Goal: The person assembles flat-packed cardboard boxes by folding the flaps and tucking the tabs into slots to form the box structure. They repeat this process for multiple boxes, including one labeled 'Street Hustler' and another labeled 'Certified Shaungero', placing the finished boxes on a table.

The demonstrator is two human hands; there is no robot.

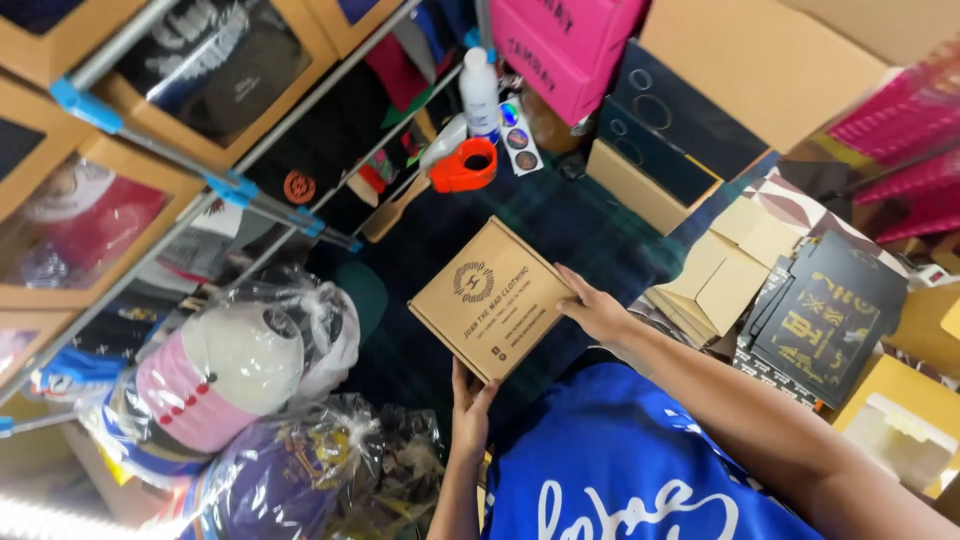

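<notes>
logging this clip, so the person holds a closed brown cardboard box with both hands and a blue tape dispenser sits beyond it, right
Not quite: the tape dispenser is orange-red, not blue. The head view shows it beyond the closed brown cardboard box, which the left hand and right hand hold.

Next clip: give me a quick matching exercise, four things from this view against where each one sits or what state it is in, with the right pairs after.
Things
1. brown cardboard box
2. orange tape dispenser
3. white bottle
4. stack of caps

Places or states
A. wrapped in clear plastic, at the left
B. standing upright above the tape dispenser in the picture
C. held between the left hand and the right hand
D. lying on the dark plaid surface, beyond the box

Pairs: 1-C, 2-D, 3-B, 4-A
</notes>
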